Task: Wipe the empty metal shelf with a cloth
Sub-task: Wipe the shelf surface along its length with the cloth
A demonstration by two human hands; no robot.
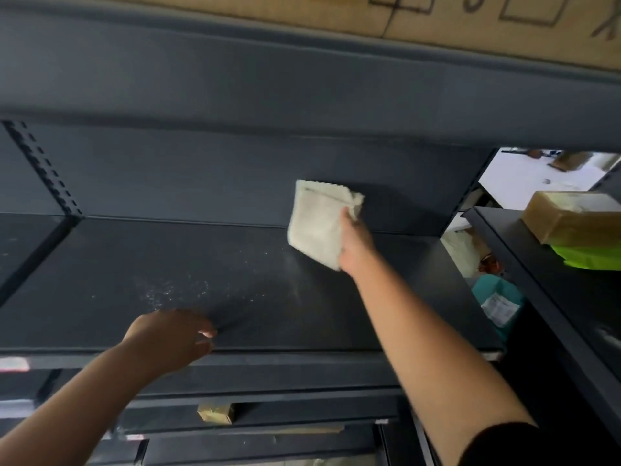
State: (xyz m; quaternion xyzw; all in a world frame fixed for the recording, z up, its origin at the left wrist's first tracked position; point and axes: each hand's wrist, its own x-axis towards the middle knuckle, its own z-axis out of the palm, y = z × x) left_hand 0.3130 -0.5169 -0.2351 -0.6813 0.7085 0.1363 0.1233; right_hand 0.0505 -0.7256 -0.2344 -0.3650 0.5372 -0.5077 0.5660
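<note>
A dark grey metal shelf spans the view, bare, with white dust specks scattered left of its middle. My right hand grips a folded off-white cloth by its right edge, held near the back right of the shelf, low over the surface in front of the back panel. My left hand rests at the shelf's front edge, left of centre, fingers curled loosely and holding nothing.
Another shelf board hangs above, with cardboard on top. A neighbouring shelf at right carries a taped brown box on green packaging. A teal bag sits lower right. A small gold box lies on a lower shelf.
</note>
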